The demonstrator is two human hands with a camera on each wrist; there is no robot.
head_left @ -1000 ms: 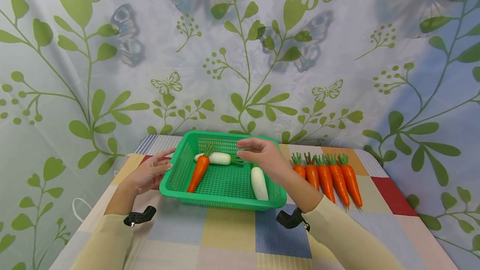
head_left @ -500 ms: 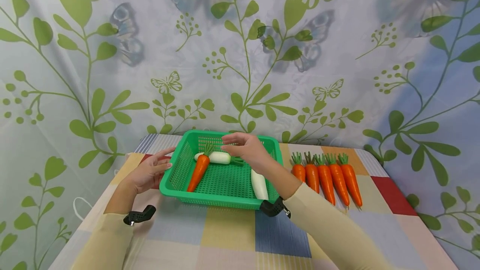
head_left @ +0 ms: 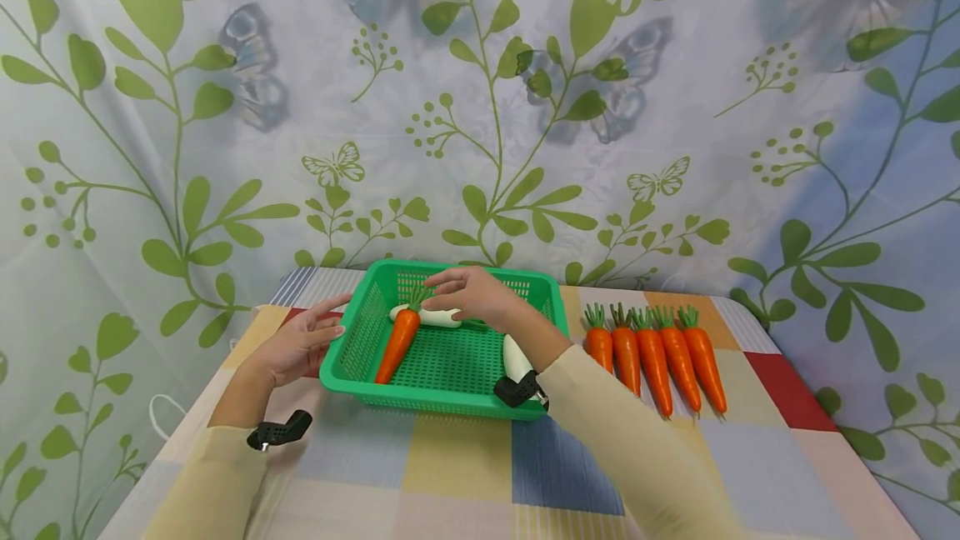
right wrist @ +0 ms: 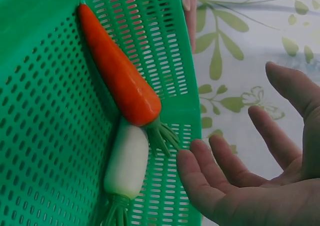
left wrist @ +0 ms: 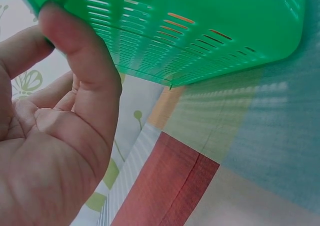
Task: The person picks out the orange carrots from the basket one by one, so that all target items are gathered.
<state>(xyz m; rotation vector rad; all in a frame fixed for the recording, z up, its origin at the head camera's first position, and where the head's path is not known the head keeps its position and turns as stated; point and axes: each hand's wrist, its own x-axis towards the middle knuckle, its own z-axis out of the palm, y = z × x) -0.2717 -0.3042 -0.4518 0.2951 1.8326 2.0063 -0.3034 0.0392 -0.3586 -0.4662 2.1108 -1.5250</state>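
My right hand [head_left: 472,298] hovers over the green plastic basket [head_left: 442,402], its fingers spread and loosely bent, holding nothing. Its fingertips come close to the leafy top of a carrot [head_left: 400,346]; the right wrist view shows a gap of air between the fingers [right wrist: 191,171] and the carrot. That carrot slants across one end of a white radish [head_left: 440,318] at the back left of the basket. Another white radish [head_left: 514,357] lies at the right, partly hidden by my right wrist. My left hand [head_left: 292,348] touches the basket's left rim with thumb and fingertips.
Several carrots [head_left: 654,361] lie in a row on the checkered tablecloth [head_left: 450,473], right of the basket. A leaf-patterned curtain [head_left: 495,107] hangs behind the table. A white cord [head_left: 156,417] loops by the left table edge. Black wrist cameras [head_left: 279,432] sit on both wrists.
My right hand has moved left across the basket, from above the right radish to near the carrot's leaves. The left hand stays at the rim; the vegetables have not moved.
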